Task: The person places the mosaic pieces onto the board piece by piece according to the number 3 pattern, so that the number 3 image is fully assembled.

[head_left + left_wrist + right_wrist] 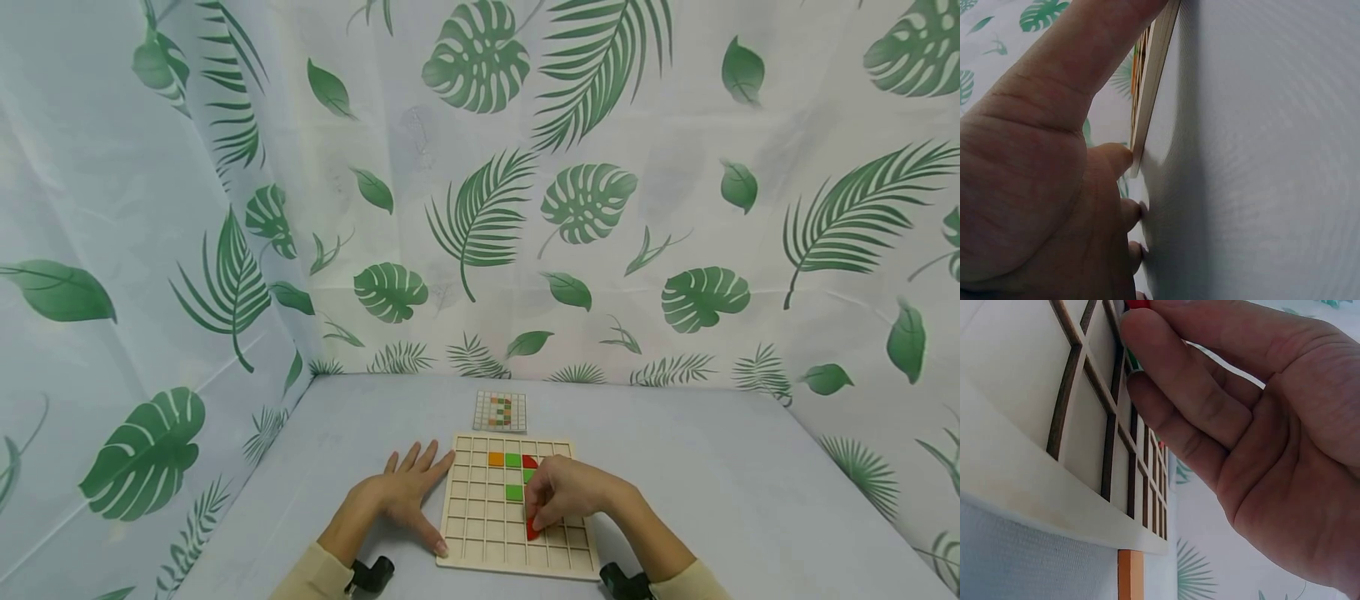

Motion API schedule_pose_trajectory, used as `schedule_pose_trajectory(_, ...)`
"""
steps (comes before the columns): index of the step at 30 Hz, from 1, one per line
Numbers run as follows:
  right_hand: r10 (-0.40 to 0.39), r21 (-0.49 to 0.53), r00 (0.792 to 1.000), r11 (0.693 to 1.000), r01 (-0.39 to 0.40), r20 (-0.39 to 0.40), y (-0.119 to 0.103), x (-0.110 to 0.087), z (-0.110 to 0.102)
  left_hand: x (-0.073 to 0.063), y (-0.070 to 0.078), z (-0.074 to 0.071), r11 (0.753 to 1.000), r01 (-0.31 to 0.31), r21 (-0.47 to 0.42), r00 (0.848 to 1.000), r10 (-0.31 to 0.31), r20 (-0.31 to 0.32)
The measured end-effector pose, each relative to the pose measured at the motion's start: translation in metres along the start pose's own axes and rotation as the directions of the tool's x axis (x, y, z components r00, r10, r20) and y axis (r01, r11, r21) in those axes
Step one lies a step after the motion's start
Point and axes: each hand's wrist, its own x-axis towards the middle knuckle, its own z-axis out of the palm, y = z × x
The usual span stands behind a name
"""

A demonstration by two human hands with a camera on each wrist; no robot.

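A wooden grid board (517, 569) lies on the table in front of me. My left hand (408, 493) is spread flat along its left side, thumb at the near left corner and index finger by the far part of that edge. Over the right half of the board, my right hand (572, 490) pinches a red piece (532, 530) low over the grid. In the right wrist view only a sliver of that red piece (1137, 303) shows past the fingertips. An orange square (496, 459), green squares (513, 492) and a red rounded piece (529, 461) sit in cells; the right hand partly hides others.
Behind the board lies a small card (500, 412) printed with a coloured grid pattern. An orange block (1130, 575) stands beyond the board's edge in the right wrist view. Leaf-printed cloth (480, 208) hangs behind and beside the pale table (660, 450).
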Motion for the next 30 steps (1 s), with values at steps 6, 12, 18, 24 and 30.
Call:
schedule_pose_trajectory(6, 0.004, -0.001, 1.000, 1.000, -0.004, 0.007, -0.005, -0.001, 0.001, 0.001, -0.001, 0.001, 1.000, -0.002, 0.001, 1.000, 0.002, 0.000)
schedule_pose_trajectory(12, 0.009, -0.011, 1.000, 1.000, -0.009, 0.003, -0.008, -0.001, 0.001, 0.000, 0.000, 0.000, 1.000, 0.001, 0.002, 1.000, -0.001, 0.000)
schedule_pose_trajectory(18, 0.040, -0.046, 0.999, 0.998, -0.041, -0.015, -0.009, 0.001, 0.002, -0.001, 0.001, -0.002, 1.000, 0.002, -0.001, 1.000, -0.002, 0.003)
schedule_pose_trajectory(24, 0.070, -0.073, 0.997, 0.995, -0.071, -0.014, -0.014, 0.001, 0.003, -0.001, 0.001, -0.003, 1.000, 0.000, -0.003, 1.000, 0.000, 0.002)
schedule_pose_trajectory(30, 0.072, -0.112, 0.997, 0.991, -0.074, -0.017, -0.016, 0.000, 0.005, -0.001, 0.002, -0.002, 1.000, 0.006, -0.007, 1.000, -0.006, 0.005)
